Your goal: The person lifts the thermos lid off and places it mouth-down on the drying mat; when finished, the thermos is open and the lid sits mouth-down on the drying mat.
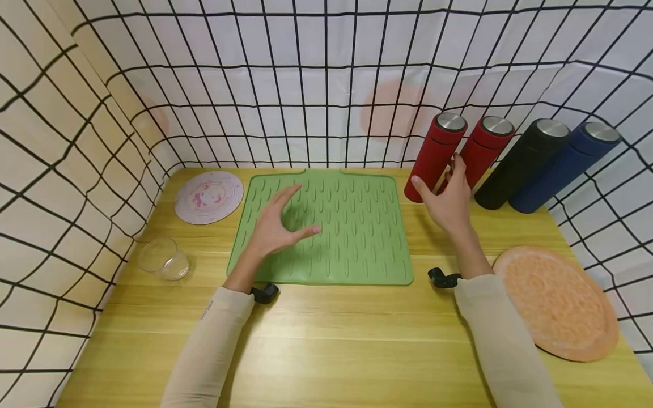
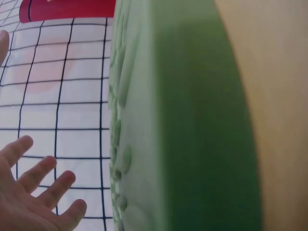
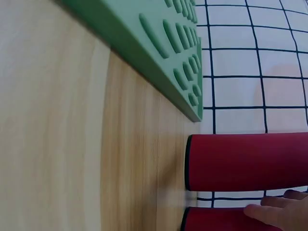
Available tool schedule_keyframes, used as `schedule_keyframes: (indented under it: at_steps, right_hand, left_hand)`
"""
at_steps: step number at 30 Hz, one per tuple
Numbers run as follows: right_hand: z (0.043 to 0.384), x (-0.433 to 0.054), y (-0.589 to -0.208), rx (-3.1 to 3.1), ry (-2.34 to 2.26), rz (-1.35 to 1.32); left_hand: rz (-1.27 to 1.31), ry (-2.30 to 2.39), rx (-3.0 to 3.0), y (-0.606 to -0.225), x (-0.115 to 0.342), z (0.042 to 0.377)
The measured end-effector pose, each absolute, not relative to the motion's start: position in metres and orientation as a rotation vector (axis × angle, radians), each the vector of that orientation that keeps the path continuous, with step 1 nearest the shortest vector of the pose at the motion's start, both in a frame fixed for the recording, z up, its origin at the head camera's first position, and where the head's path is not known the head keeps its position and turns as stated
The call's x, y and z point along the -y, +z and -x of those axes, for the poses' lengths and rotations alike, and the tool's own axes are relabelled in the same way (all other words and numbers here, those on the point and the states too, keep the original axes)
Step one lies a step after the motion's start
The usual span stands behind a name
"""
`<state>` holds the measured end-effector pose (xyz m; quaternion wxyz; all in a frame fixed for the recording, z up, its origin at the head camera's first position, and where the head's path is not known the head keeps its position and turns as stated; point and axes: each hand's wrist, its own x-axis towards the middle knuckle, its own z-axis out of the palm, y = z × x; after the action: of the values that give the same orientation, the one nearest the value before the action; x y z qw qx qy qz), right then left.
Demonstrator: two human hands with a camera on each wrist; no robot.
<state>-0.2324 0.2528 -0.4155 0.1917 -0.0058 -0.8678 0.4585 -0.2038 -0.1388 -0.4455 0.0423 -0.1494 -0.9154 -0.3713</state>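
My left hand (image 1: 272, 226) hovers over the green ridged mat (image 1: 352, 226), thumb and fingers spread wide with nothing between them. Its fingers (image 2: 36, 175) also show spread in the left wrist view, beside the mat's edge. My right hand (image 1: 451, 198) is at two red thermos bottles with steel lids. The thumb overlaps the lower part of the left red bottle (image 1: 440, 141), while the fingers reach in front of the second red bottle (image 1: 484, 144). Both bottles stand upright on the table; in the right wrist view the fingertips (image 3: 262, 211) overlap the lower red bottle.
A black bottle (image 1: 522, 161) and a blue bottle (image 1: 566, 164) stand to the right. A round pizza-patterned mat (image 1: 556, 303) lies at the right edge. On the left are a pink-white round mat (image 1: 210, 197) and a clear glass (image 1: 164, 259). Black wire grid (image 1: 326, 85) encloses the table.
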Motion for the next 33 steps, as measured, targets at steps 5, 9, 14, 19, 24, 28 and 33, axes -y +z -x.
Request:
schedule_keyframes:
  at_steps: [5, 9, 14, 19, 24, 28, 33]
  right_hand:
    - [0.243, -0.246, -0.417, 2.351, 1.405, 0.086]
    - [0.253, -0.241, -0.418, 2.29, 1.492, 0.155]
    - [0.263, -0.24, -0.421, 2.255, 1.516, 0.236]
    - [0.267, -0.241, -0.423, 2.196, 1.523, 0.234]
    - [0.263, -0.241, -0.425, 2.154, 1.54, 0.202]
    - [0.255, -0.241, -0.425, 2.131, 1.569, 0.152]
    - [0.242, -0.237, -0.421, 2.116, 1.593, 0.071]
  left_hand:
    - [0.48, -1.171, 2.765, -0.447, 0.133, 0.203]
    - [0.51, -1.22, 2.735, -0.446, 0.129, 0.202]
    - [0.544, -1.275, 2.703, -0.447, 0.124, 0.2]
    - [0.525, -1.274, 2.714, -0.447, 0.122, 0.199]
    - [0.553, -1.24, 2.713, -0.446, 0.118, 0.2]
    - [0.559, -1.23, 2.717, -0.445, 0.116, 0.2]
    - [0.571, -1.241, 2.708, -0.441, 0.113, 0.199]
